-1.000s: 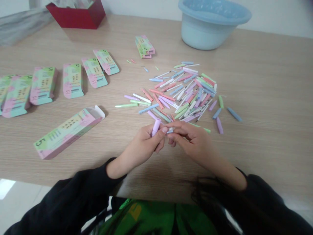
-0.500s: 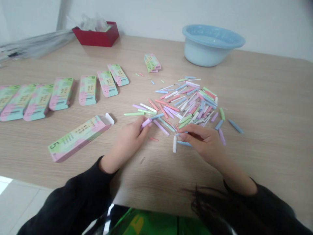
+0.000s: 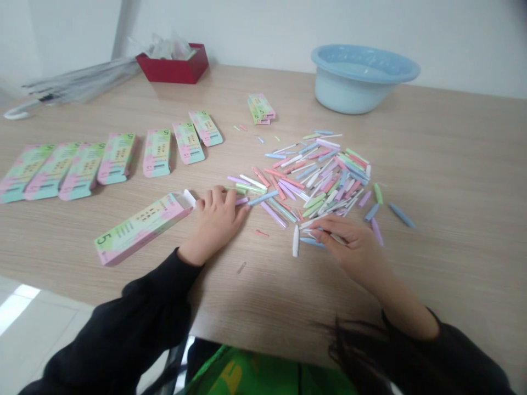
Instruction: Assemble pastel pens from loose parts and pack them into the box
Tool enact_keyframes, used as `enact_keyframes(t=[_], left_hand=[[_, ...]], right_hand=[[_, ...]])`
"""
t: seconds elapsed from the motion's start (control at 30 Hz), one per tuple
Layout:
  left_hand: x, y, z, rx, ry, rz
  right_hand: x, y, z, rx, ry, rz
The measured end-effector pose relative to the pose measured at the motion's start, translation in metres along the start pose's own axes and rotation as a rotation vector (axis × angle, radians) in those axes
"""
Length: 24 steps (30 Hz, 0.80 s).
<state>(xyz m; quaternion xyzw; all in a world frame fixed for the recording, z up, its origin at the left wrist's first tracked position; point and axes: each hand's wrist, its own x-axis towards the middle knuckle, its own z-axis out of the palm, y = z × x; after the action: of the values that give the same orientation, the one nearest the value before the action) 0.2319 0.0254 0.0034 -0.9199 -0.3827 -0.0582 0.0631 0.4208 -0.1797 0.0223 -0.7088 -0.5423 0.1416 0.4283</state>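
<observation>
Palm down on the table, my left hand [image 3: 216, 216] has its fingers spread over the ends of a few pens. Closest to it is a purple and blue pen [image 3: 263, 198], its purple end partly hidden by the fingers. My right hand [image 3: 349, 241] pinches a thin white stick-like pen part [image 3: 309, 222] between thumb and fingers, at the front edge of a loose pile of pastel pen parts [image 3: 325, 175]. Just left of those fingertips lies a short white tapered piece [image 3: 295, 241]. A blue piece [image 3: 312, 241] lies beneath the right hand.
An open-ended carton [image 3: 144, 227] lies left of my left hand. Several similar cartons [image 3: 117, 159] stretch along the left, and a small stack [image 3: 261, 108] sits farther back. Behind are a blue basin [image 3: 358, 88], a red box [image 3: 175, 70] and a clear umbrella [image 3: 86, 82].
My left hand has moved left and turned palm down, letting go of the purple and blue pen, now on the table. My right hand now pinches a thin white piece.
</observation>
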Motion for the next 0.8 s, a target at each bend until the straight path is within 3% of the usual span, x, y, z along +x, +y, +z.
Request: enact_keyframes(t=[0.23,0.47,0.8], left_hand=[[0.024,0.021,-0.008,-0.15,0.013,0.168],[0.045,0.031,0.007,-0.226,-0.018,0.202],[0.073,0.038,-0.002,-0.369,-0.115,0.265]], right_hand=[[-0.001,0.003,0.002,-0.004,0.01,-0.004],[0.002,0.002,0.0,-0.03,0.009,0.003],[0.002,0.007,0.003,-0.057,0.025,-0.044]])
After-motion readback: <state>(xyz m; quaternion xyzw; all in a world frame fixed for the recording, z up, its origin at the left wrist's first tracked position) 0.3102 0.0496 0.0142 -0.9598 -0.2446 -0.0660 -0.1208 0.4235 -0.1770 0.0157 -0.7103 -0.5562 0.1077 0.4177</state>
